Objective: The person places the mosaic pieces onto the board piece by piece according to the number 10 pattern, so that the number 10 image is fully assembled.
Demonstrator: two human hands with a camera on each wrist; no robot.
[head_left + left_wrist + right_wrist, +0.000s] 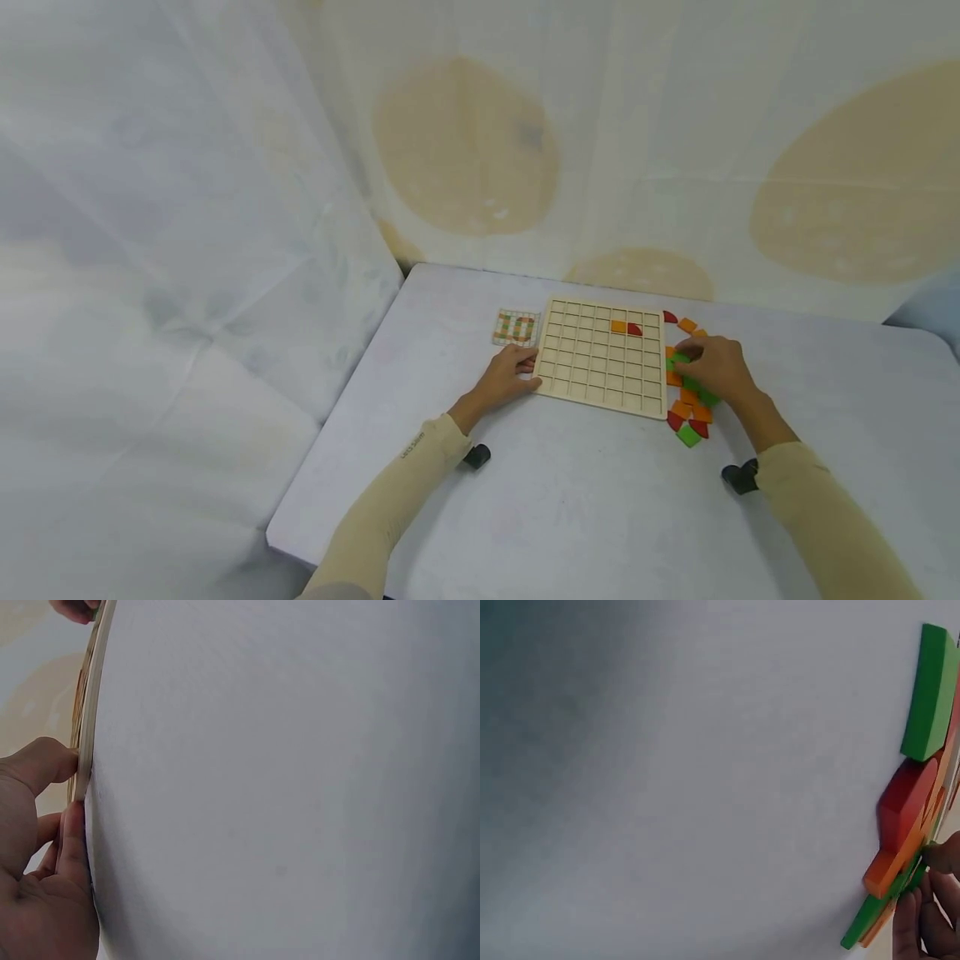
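Observation:
A wooden grid board (603,367) lies on the white table (570,500). One orange tile (618,327) and one red tile (634,329) sit in its top rows. My left hand (517,371) rests against the board's left edge; in the left wrist view the thumb (45,761) and a finger (73,840) touch the board's edge (91,712). My right hand (708,367) lies over a pile of tiles (690,417) right of the board and pinches a green tile (678,358). In the right wrist view its fingers (930,915) touch stacked green, orange and red tiles (900,806).
A small pattern card (516,327) lies left of the board's far corner. White sheeting (225,208) hangs close behind and to the left of the table. The table's near-left corner (273,533) is close to my left sleeve.

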